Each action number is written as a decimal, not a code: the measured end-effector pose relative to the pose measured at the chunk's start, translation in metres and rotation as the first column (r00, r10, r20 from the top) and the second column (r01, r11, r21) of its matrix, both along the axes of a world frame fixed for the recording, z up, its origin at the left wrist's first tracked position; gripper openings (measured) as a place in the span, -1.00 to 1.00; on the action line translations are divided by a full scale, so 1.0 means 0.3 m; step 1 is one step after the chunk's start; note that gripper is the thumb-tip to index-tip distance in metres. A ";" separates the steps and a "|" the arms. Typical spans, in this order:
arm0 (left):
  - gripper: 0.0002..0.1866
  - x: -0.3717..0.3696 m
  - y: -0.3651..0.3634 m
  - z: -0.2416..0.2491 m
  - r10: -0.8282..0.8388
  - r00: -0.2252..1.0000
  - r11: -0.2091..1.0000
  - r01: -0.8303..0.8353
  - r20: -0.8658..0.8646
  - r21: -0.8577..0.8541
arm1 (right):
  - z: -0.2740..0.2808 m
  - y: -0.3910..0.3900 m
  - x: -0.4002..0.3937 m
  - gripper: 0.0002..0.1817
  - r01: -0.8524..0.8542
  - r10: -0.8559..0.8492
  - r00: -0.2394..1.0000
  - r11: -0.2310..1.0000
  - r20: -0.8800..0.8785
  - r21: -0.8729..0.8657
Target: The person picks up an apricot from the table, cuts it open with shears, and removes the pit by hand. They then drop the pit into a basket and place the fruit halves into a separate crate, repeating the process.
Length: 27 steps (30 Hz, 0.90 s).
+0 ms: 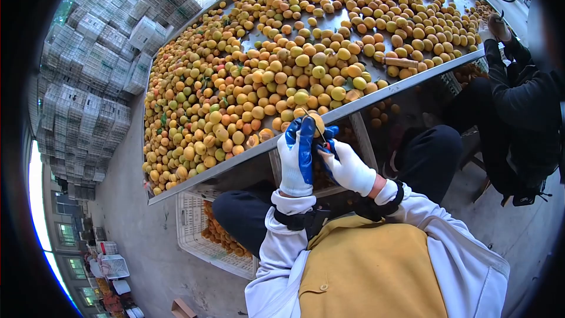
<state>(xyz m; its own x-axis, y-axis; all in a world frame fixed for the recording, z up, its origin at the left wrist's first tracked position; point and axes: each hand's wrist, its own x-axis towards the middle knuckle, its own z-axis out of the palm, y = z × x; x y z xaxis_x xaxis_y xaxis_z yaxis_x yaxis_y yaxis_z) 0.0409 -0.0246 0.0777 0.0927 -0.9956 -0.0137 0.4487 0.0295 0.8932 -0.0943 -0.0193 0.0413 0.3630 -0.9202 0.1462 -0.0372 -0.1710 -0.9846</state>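
Note:
My left hand (298, 152), in a white glove with a blue coated palm, is closed around an apricot (319, 123) at the table's near edge. Close beside it, my right hand (348, 166), gloved the same way, is closed on a small tool (327, 145) with a bit of red on its handle and a thin metal end reaching the apricot. The fingers hide most of the tool, so its exact kind does not show. Just beyond both hands, many loose apricots (276, 76) cover the metal-edged table (376, 94). Cut apricot halves (259, 138) lie near the edge.
A white plastic crate (189, 229) holding orange fruit stands on the floor by my left leg. A wooden-looking stick (401, 62) lies among the apricots. On the right sits another person in dark clothes (524, 100). Stacked crates (88, 94) rise at the left.

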 end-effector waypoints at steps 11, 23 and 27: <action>-0.50 -0.020 0.016 -0.058 -0.080 0.967 0.983 0.117 -0.242 0.141 | 0.044 -0.006 -0.074 -0.68 -0.586 0.088 0.740 0.572 0.667 0.574; -0.56 0.037 0.004 -0.093 -0.199 0.966 0.979 0.203 -0.164 0.006 | 0.043 -0.022 -0.058 -0.72 -0.122 0.106 0.991 0.965 0.079 0.232; -0.57 0.020 -0.013 -0.144 -0.057 0.994 0.998 0.056 -0.089 -0.021 | 0.027 -0.036 -0.061 -0.74 -0.060 0.075 0.994 0.985 -0.086 0.163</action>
